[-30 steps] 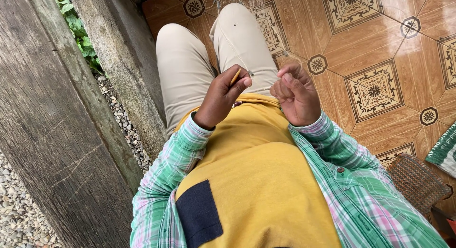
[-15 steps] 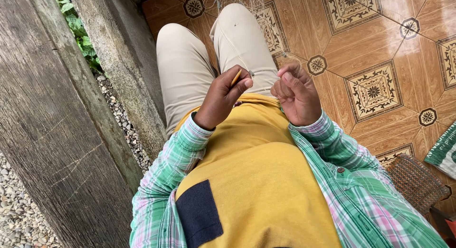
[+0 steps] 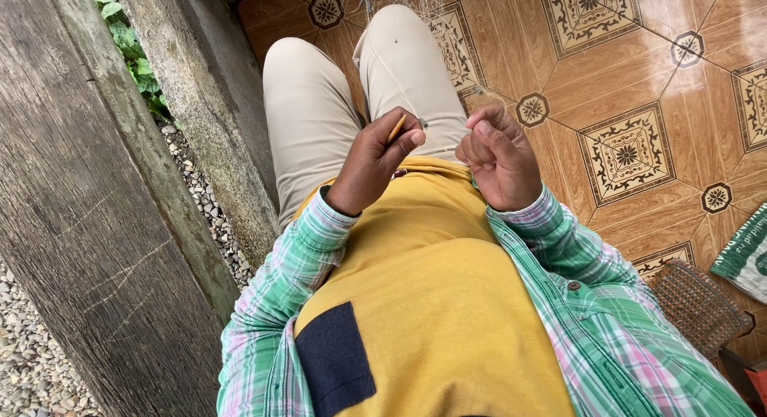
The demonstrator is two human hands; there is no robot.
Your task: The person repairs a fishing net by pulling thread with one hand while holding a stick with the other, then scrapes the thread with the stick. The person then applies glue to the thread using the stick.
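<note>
From the head camera, the left hand (image 3: 374, 163) pinches a thin yellow stick (image 3: 397, 128) upright between its fingers (image 3: 409, 139), above the lap. At three o'clock, the right hand (image 3: 499, 160) curls around a fine pale thread (image 3: 447, 149). Both look light and flimsy; the thread is best pinched near its end.

Right hand (image 3: 499, 157) edged slightly away from left hand (image 3: 375, 157), fingers a little looser, yellow stick (image 3: 397, 128) barely shifted
</note>
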